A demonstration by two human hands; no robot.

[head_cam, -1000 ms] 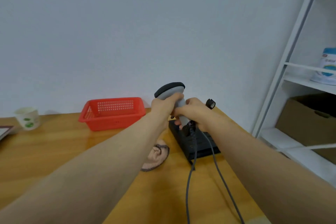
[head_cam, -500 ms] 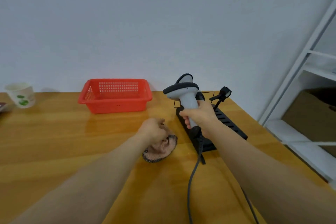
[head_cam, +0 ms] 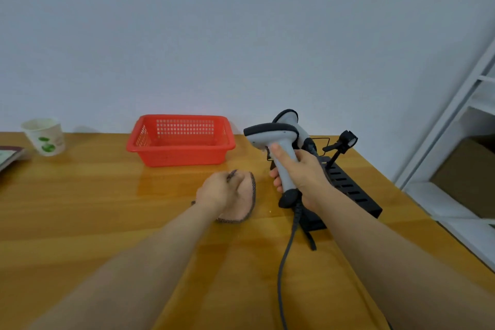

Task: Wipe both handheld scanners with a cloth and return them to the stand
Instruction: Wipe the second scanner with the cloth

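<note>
**One scanner up in the right hand, cloth bunched under the left**

The right hand [head_cam: 302, 171] is wrapped round the grey handle of a scanner [head_cam: 276, 139]. The thumb lies up the front of the grip and the fingers are curled in behind it. The scanner is upright, clear of the tabletop [head_cam: 93, 209], with its dark-capped head pointing left. A dark cable [head_cam: 284, 262] drops from the base of the handle and trails toward the near edge.

Over to the left hand [head_cam: 219, 190]: it's down on the pink cloth [head_cam: 241, 211], fingers curled into it, and a dark-trimmed edge is pulled up over the knuckles. The cloth sits on the tabletop just left of the held scanner, apart from it.

Right behind the raised scanner, the head of the second scanner [head_cam: 288, 116] peeks up at the far end of the black stand [head_cam: 348, 190]. Its lower part is hidden by the hand and the first scanner, so I can't tell how it sits. The stand is a long slotted bar running from far to near along the right side of the tabletop. A small black clip [head_cam: 347, 139] on a stem rises from it.

Further left, against the wall, there's a red mesh basket [head_cam: 182, 158], and a paper cup [head_cam: 44, 136] with green print sits far left. White shelving [head_cam: 455, 104] stands off to the right, with a cardboard box [head_cam: 471, 177] on a lower shelf.
</note>
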